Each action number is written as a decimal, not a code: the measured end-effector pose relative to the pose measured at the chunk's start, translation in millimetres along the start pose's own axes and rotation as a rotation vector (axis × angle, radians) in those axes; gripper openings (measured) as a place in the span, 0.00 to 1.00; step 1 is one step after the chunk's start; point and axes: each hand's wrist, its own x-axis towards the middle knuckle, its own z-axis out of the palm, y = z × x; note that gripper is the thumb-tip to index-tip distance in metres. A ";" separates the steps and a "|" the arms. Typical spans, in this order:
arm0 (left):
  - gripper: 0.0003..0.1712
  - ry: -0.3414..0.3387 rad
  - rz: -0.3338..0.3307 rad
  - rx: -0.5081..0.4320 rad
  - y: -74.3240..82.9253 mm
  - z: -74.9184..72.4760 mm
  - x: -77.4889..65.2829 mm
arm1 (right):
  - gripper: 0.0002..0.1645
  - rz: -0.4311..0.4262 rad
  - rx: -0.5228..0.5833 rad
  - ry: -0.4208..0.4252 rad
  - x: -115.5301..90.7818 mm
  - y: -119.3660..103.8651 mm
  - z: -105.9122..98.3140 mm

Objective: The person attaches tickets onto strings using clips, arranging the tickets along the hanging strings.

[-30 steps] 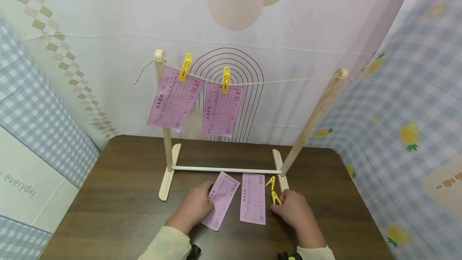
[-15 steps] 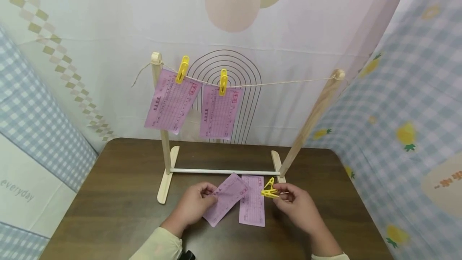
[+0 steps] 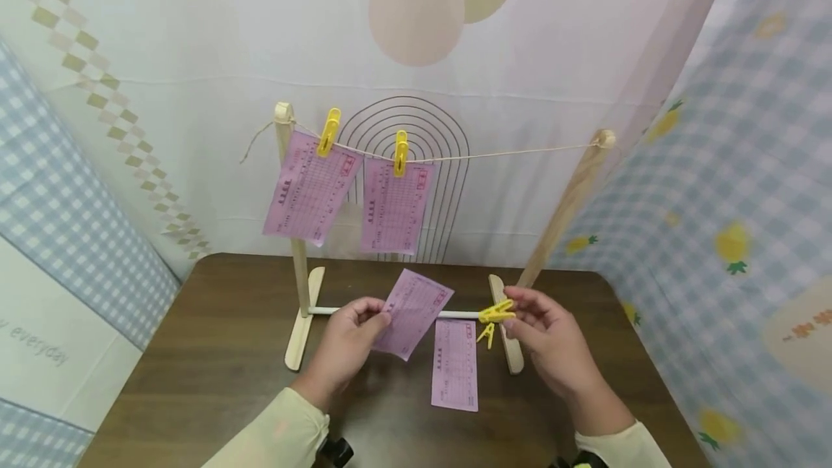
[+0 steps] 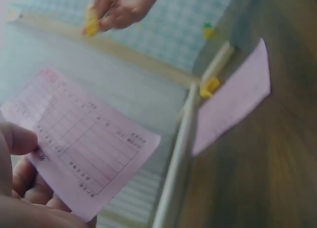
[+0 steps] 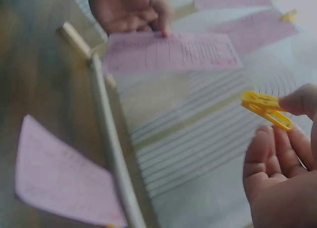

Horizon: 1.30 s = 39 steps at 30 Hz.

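Between thumb and fingers my left hand [image 3: 347, 341] pinches a pink printed slip [image 3: 416, 313], raised above the table and tilted. My right hand [image 3: 552, 341] holds a yellow clothespin [image 5: 262, 107] by its handle ends, its nose toward the slip. On the table lies a second pink slip [image 3: 454, 370], with another yellow clothespin [image 3: 486, 336] beside its upper right corner. Two more slips hang from the string [image 3: 507, 154]: a slanted slip [image 3: 312, 190] at the left under a yellow clothespin [image 3: 328, 133], and a straighter slip [image 3: 396, 208] under a second one [image 3: 400, 154].
A wooden stand carries the string between its left post [image 3: 300, 276] and right post [image 3: 572, 201]. A white rod [image 3: 461, 315] joins the feet low down. Behind the brown table [image 3: 214, 352] hangs a patterned cloth [image 3: 520, 56], with checked cloth [image 3: 689, 186] at the right.
My left hand has lifted its slip off the table, up and to the right. The right hand has picked up one clothespin and raised it; the other clothespin stays on the table.
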 end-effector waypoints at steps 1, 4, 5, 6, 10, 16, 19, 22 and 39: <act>0.06 -0.002 0.010 -0.008 3.5 1.9 1.0 | 0.26 -0.013 0.038 0.006 4.1 -7.3 2.7; 0.07 -0.011 0.037 -0.049 14.5 7.9 3.4 | 0.25 -0.052 0.133 0.007 16.3 -31.8 9.6; 0.07 -0.008 0.038 -0.070 18.2 10.3 4.4 | 0.24 -0.067 0.143 0.001 20.3 -41.2 11.2; 0.08 -0.004 0.041 -0.094 22.3 12.9 5.2 | 0.24 -0.081 0.145 -0.009 24.3 -51.0 12.1; 0.09 0.029 0.058 -0.197 40.6 24.9 9.9 | 0.23 -0.143 0.070 -0.050 41.6 -91.8 12.0; 0.11 0.052 0.136 -0.310 65.3 36.3 18.3 | 0.21 -0.274 -0.108 -0.028 68.5 -145.3 15.3; 0.11 0.050 0.153 -0.341 72.9 39.4 21.9 | 0.19 -0.335 -0.168 -0.005 78.2 -165.9 16.9; 0.11 0.034 0.163 -0.352 79.3 43.1 24.4 | 0.18 -0.363 -0.200 0.014 85.1 -182.6 17.8; 0.13 0.075 0.192 -0.450 113.1 79.7 39.1 | 0.16 -0.293 -0.505 0.107 115.4 -236.7 33.4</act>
